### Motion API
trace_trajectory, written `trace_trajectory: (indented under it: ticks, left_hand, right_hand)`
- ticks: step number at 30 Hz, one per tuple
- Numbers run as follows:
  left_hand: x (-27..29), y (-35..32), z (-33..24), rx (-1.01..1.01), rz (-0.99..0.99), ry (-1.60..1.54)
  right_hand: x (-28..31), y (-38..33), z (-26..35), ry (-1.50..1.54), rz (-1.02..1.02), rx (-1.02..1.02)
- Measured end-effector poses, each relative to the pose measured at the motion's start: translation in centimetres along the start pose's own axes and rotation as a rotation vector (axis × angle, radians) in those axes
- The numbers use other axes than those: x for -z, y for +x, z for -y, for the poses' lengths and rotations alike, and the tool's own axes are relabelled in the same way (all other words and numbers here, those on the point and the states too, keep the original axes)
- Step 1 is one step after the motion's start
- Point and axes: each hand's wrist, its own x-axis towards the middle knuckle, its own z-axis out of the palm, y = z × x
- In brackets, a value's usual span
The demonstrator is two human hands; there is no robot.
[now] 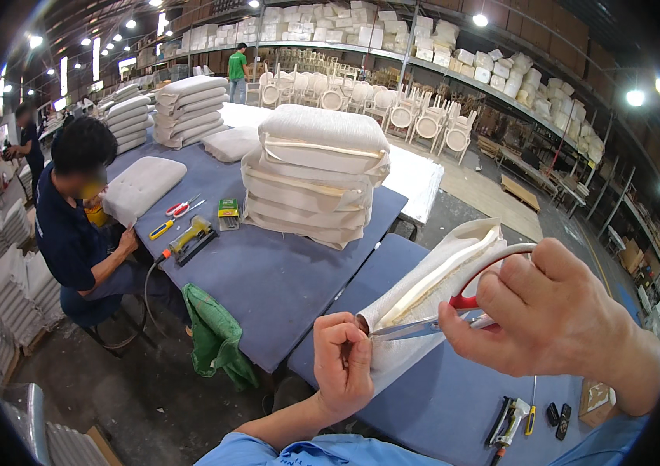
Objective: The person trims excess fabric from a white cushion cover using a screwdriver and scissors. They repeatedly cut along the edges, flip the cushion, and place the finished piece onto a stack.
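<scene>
My right hand (pixel 536 311) is closed round the red-and-grey handles of a pair of scissors (pixel 415 329). The blades point left, with their tips at the corner of a pale fabric-covered seat cushion (pixel 400 359). That cushion stands tilted on edge, its underside with a white strip and bare board facing right. My left hand (pixel 343 359) pinches the cushion's near corner, fingers curled beside a small dark brown spot at the blade tips. Whether the blades have fabric between them I cannot tell.
A stack of cushions (pixel 310 179) stands on the blue table (pixel 283 272). A staple gun (pixel 194 239), a screwdriver (pixel 161 229) and a small green box (pixel 228 213) lie left of it. Another staple gun (pixel 510 422) lies near my right arm. A co-worker (pixel 85 210) sits at the left, handling a cushion.
</scene>
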Motion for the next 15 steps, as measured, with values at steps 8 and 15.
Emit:
trace_trajectory:
  ticks: [8, 15]
  left_hand:
    - [-0.1, -0.1, -0.4, -0.004, 0.026, 0.028]
    - [-0.4, -0.3, -0.5, -0.025, 0.022, 0.034]
  right_hand:
    - [0.6, 0.6, -0.5, -0.013, 0.062, 0.082]
    - [0.9, 0.0, -0.3, -0.007, 0.118, 0.097]
